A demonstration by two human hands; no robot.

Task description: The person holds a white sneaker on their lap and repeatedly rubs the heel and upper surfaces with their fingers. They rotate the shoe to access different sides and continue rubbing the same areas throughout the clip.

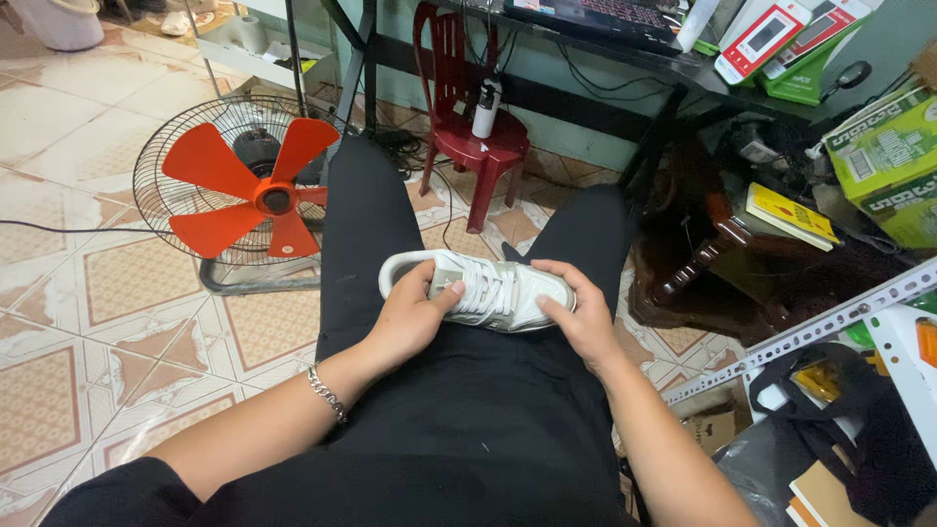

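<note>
A white and grey sneaker (488,289) with white laces lies sideways across my lap, on black trousers (468,410). My left hand (408,317) grips its heel end, thumb pressed near the tongue. My right hand (576,310) holds the toe end, fingers wrapped over the front. A silver chain bracelet (327,393) sits on my left wrist. My legs stretch out ahead over the tiled floor.
A floor fan (249,190) with orange blades stands at the left. A small red plastic chair (468,127) holds a white bottle ahead. A dark desk (634,54) with boxes is at the back right; a slotted metal rail (830,327), bags and books crowd the right.
</note>
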